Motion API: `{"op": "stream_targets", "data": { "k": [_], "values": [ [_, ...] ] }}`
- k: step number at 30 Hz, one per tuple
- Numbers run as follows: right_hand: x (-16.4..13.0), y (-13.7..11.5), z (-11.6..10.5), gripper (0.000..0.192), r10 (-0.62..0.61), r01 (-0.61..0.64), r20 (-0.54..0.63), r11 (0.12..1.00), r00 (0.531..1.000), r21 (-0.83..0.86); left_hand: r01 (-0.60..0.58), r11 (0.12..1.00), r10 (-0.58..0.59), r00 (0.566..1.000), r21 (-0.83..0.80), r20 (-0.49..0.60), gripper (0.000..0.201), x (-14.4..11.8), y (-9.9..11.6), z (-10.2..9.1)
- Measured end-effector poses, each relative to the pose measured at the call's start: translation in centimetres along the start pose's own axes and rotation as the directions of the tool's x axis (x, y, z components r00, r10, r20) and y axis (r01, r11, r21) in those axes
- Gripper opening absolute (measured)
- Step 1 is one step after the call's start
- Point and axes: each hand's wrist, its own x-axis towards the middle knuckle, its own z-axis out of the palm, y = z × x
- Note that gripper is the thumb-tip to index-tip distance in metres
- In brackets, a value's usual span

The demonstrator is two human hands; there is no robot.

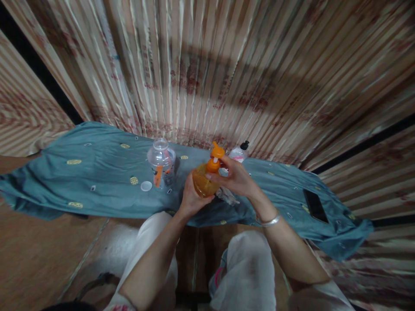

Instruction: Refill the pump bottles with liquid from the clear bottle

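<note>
While the left hand (191,199) cups the orange bottle (203,181) above the blue-clothed bench's (97,172) near edge, the right hand (235,178) pinches its pump top (215,159), seemingly mid-twist, calling for steady support below.

bottle (203,181): round, amber-orange and see-through, filled with orange liquid; held upright, tilted slightly, above the near edge of the blue cloth and in front of the person's knees.
pump (215,158): orange pump head on the bottle's neck, with a white stem showing below the nozzle; the nozzle points up and to the right.
left hand (191,199): cups the bottle from below and behind, palm against its lower body, fingers wrapped round its far side.
right hand (234,178): lies over the bottle's shoulder from the right, fingertips at the collar just under the pump; a silver bangle on the wrist.
</note>
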Motion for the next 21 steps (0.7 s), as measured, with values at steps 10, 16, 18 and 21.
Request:
{"op": "stream_targets", "data": {
  "k": [10, 16, 18, 21],
  "values": [
    [0.2, 1.4, 1.0, 0.039, 0.009, -0.009, 0.001, 0.97, 1.0, 0.243, 0.008, 0.999, -0.008, 1.0, -0.04, 0.01, 0.099, 0.0, 0.5, -0.1],
    [0.2, 1.3, 1.2, 0.042, 0.033, -0.027, -0.016, 0.957, 0.999, 0.288, -0.008, 0.999, 0.009, 1.0, -0.044, 0.016, 0.097, 0.2, 0.8, -0.1],
    [0.2, 1.3, 1.2, 0.044, 0.039, -0.032, -0.017, 0.954, 0.999, 0.298, -0.012, 0.999, 0.013, 1.0, -0.045, 0.014, 0.096, 0.2, 0.9, -0.1],
    [0.1, 1.4, 1.3, 0.044, 0.049, -0.042, -0.014, 0.95, 0.999, 0.31, -0.005, 0.999, 0.006, 1.0, -0.046, 0.014, 0.096, 0.1, 0.8, -0.1]
  ]
}}
